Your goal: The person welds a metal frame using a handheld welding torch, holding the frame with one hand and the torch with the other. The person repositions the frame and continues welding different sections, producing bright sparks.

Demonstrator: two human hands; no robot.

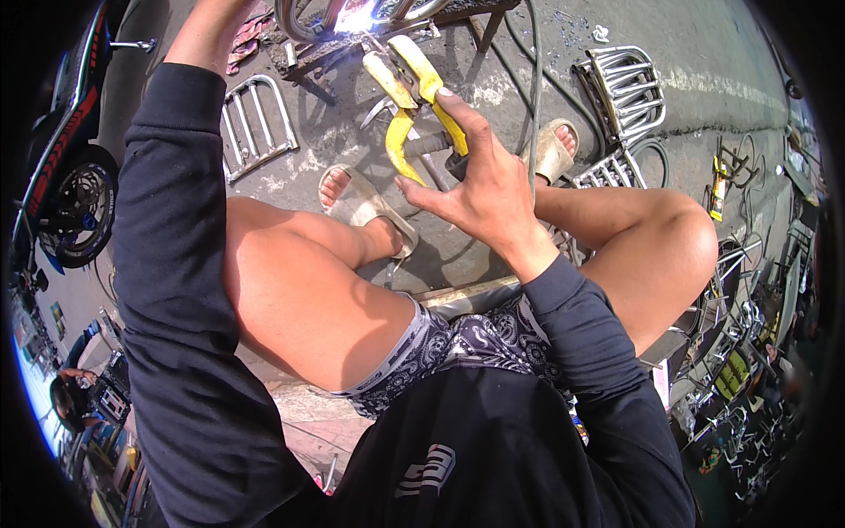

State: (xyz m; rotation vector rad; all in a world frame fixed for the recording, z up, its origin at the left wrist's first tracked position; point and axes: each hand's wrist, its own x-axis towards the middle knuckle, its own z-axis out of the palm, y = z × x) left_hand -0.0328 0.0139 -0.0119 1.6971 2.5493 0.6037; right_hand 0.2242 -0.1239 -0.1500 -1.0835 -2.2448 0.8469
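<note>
In my right hand [484, 180] is a yellow welding electrode holder [405, 75], with fingers around its two yellow levers. Its jaws point up toward a bright welding arc [356, 18] at the top edge. The arc burns against a bent shiny metal tube frame [304, 19], which rests on a low dark metal stand [458, 12]. My left forearm [180, 97], in a dark sleeve, reaches up past the top left edge, so the left hand is out of the picture.
Shiny tube racks lie on the ground, one at left [260, 123] and a stack at right [625, 92]. Dark cables [535, 70] run down beside the stand. A motorcycle [79, 202] stands at far left. Many metal parts [748, 352] crowd the lower right. My sandalled feet flank the work.
</note>
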